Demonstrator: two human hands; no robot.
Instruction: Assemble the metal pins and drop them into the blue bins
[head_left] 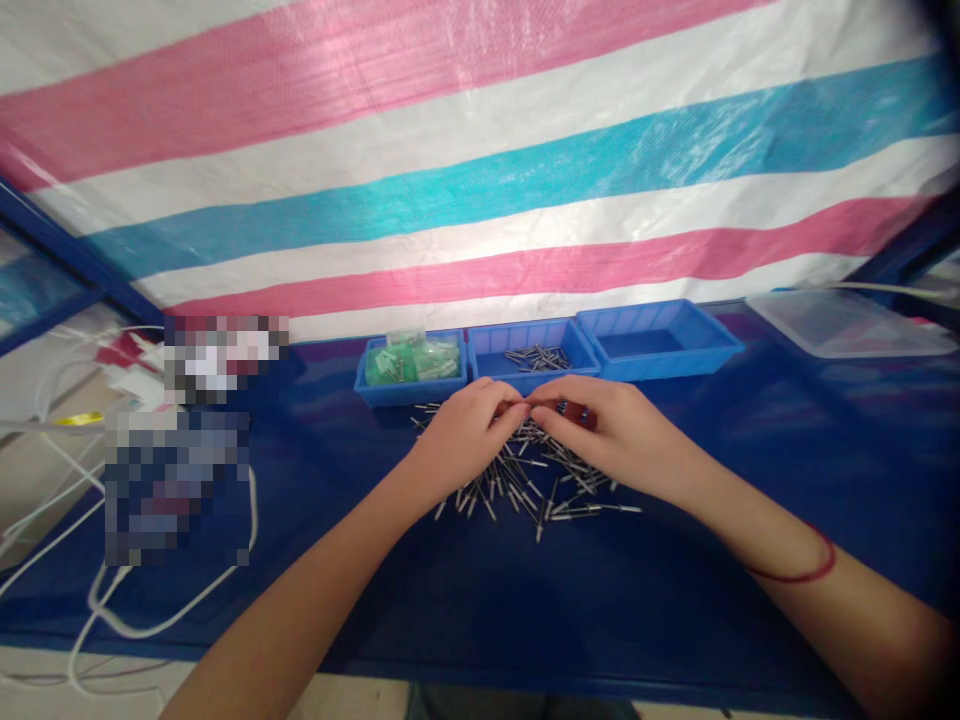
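My left hand (469, 430) and my right hand (611, 430) meet at the fingertips above a loose pile of metal rivets (517, 480) on the blue table. Both hands are closed in a pinch, thumbs against fingers; what lies between the tips is too small to make out. Behind them stand three blue bins in a row. Green and clear plastic bags fill the left bin (369, 392), several rivets lie in the middle bin (480, 366), and the right bin (660, 355) shows a bare floor.
White cables (253, 510) run over the left side of the table (480, 610), beside blurred-out items. A clear plastic lid (847, 325) lies at the back right. A striped sheet (480, 200) hangs behind the bins.
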